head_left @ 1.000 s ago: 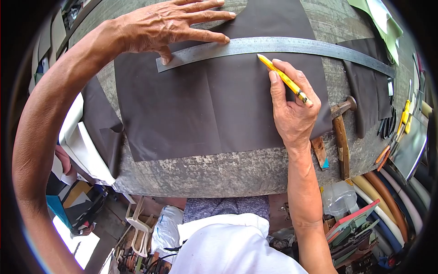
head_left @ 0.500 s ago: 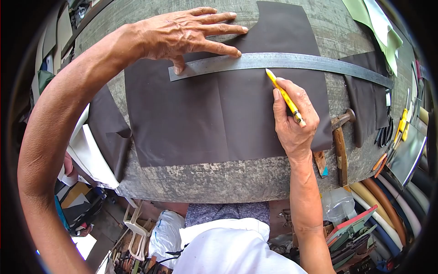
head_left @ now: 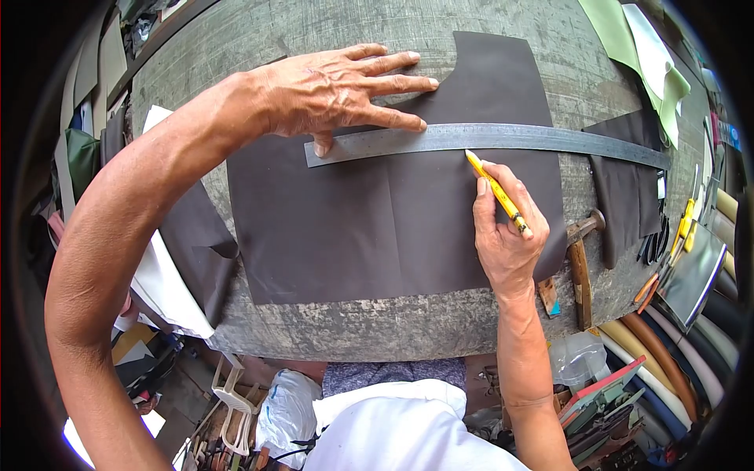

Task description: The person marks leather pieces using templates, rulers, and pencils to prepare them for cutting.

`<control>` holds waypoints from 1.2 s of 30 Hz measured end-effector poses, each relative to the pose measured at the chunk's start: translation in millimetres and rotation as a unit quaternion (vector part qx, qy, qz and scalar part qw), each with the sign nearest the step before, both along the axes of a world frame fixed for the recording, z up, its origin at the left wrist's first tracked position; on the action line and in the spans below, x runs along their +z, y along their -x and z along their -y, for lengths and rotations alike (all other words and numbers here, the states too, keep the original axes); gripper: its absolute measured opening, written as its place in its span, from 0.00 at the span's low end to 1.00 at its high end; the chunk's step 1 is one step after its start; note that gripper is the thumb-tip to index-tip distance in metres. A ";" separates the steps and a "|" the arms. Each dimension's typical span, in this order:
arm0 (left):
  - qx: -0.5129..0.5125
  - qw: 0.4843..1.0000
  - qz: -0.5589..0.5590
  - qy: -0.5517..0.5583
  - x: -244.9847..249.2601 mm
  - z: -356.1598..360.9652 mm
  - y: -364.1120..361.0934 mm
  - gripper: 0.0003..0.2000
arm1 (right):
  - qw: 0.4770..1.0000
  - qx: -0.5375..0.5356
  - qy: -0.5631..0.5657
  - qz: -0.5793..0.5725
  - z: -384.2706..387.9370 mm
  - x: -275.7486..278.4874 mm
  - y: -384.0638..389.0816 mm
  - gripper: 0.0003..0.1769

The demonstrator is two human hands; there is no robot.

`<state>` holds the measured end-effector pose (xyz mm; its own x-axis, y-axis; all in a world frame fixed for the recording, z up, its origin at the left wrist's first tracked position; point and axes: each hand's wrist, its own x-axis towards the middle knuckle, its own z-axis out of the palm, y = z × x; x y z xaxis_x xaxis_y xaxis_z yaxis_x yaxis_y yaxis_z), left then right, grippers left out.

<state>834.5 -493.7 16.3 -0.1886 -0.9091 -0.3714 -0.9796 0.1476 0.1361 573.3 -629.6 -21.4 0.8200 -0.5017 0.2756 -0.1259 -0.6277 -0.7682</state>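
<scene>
A large dark brown sheet, like leather or vinyl (head_left: 322,235), lies flat on the worn grey table (head_left: 369,330). Across it runs a long metal ruler (head_left: 542,137), its right end reaching over a second dark piece (head_left: 624,180). My left hand (head_left: 330,90) is spread wide, with thumb and index fingertip pressing on the ruler near its left end and the other fingers stretched beyond it. In my right hand (head_left: 510,243) is a yellow pencil (head_left: 499,194), pinched between thumb and fingers. Its pale tip touches or nearly touches the ruler's near edge.
Right of my right hand lies a wooden-handled hammer (head_left: 581,275), with a small blue-tipped wooden piece (head_left: 548,297) beside it. Yellow-handled screwdrivers (head_left: 687,220) sit at the right edge. Rolls of material (head_left: 660,361) stand below right. Pale green material (head_left: 620,39) hangs at upper right.
The whole view has shifted, so table, sheet and ruler appear lower and slightly right. My left hand stays on the ruler; the pencil tip remains along its near edge, with little relative movement.
</scene>
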 end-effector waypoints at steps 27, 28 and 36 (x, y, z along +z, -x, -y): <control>-0.012 0.999 0.007 -0.031 9.9 1.5 6.7 0.53 | 0.997 -0.035 -0.043 -0.050 -0.9 13.5 -23.1 0.07; -0.013 0.999 0.008 -0.033 10.0 1.9 6.7 0.53 | 0.998 -0.030 -0.025 -0.049 -0.4 14.2 -23.3 0.07; -0.028 0.999 0.001 -0.035 10.8 3.1 2.9 0.55 | 0.997 -0.013 0.063 -0.053 3.3 8.9 -26.0 0.07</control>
<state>831.7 -496.8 27.1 -0.2368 -0.8690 -0.4344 -0.9706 0.1915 0.1460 599.3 -632.9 -12.5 0.8350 -0.4903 0.2496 -0.2199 -0.7133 -0.6654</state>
